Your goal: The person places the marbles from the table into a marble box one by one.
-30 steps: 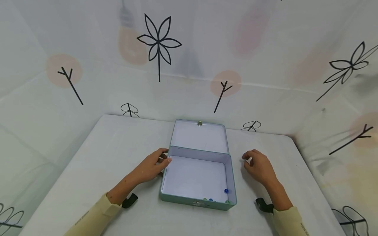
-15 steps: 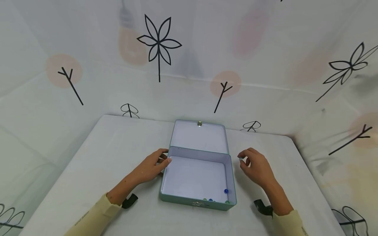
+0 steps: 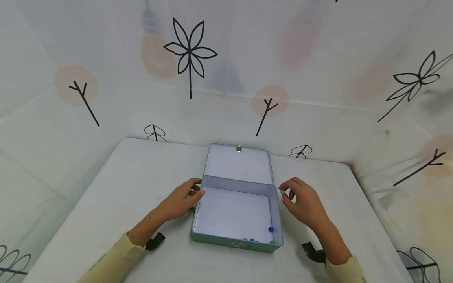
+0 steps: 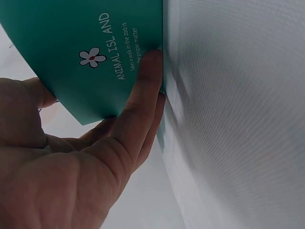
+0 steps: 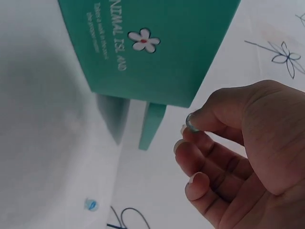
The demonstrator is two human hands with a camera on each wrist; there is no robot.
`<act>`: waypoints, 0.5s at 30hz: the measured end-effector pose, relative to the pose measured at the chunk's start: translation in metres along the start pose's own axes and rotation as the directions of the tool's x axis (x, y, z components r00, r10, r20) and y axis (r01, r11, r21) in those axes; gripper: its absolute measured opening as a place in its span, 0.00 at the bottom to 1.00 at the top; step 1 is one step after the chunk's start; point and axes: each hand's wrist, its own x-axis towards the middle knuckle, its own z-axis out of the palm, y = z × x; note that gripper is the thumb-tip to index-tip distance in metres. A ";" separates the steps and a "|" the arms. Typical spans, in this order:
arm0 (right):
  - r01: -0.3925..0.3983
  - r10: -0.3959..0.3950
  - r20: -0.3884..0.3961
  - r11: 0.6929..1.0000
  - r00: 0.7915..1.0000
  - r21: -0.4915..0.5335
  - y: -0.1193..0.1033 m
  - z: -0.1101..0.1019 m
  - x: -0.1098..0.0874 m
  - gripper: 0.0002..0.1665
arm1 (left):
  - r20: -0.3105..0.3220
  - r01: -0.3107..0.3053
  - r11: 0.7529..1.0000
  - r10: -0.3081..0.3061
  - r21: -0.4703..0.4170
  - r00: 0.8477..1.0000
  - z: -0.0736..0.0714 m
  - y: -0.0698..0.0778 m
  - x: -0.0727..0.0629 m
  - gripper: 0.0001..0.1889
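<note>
A green metal box (image 3: 230, 212) with a pale interior stands on the table, its hinged lid (image 3: 238, 163) folded back. My left hand (image 3: 182, 199) grips its left wall, thumb at the rim and fingers along the outer side, also seen closely in the left wrist view. My right hand (image 3: 306, 202) pinches a clear, pale greenish glass marble (image 5: 192, 122) between thumb and forefinger, just outside the box's right wall. Inside the box, a blue marble (image 3: 270, 229) lies near the right wall, and green and blue ones, including a green marble (image 3: 272, 242), lie along the front.
A clear marble with blue inside (image 5: 91, 204) lies on the white-covered table beyond the right hand in the right wrist view. Patterned cloth (image 3: 226, 114) hangs behind and beside the table. Dark wrist-worn pieces show under both sleeves.
My right hand has moved left with the pinched marble, from the table on the right up close to the box's right wall. The left hand and the box have stayed put.
</note>
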 end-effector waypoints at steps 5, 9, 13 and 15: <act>0.018 -0.018 0.005 1.000 1.000 0.023 -0.009 -0.001 -0.001 0.13 | -0.002 0.002 1.000 -0.002 0.005 1.000 0.000 0.000 0.000 0.34; 0.048 -0.048 0.000 0.998 0.999 0.038 -0.015 -0.002 -0.002 0.13 | -0.002 0.002 1.000 -0.002 0.008 1.000 0.000 0.000 0.000 0.33; 0.072 -0.072 -0.001 0.996 0.997 0.045 -0.022 0.000 -0.004 0.14 | -0.003 0.000 1.000 0.000 0.012 1.000 0.000 0.000 0.000 0.33; 0.077 -0.078 0.007 0.996 0.997 0.049 -0.025 0.002 -0.005 0.14 | -0.003 0.001 1.000 -0.001 0.011 1.000 0.000 0.000 0.000 0.33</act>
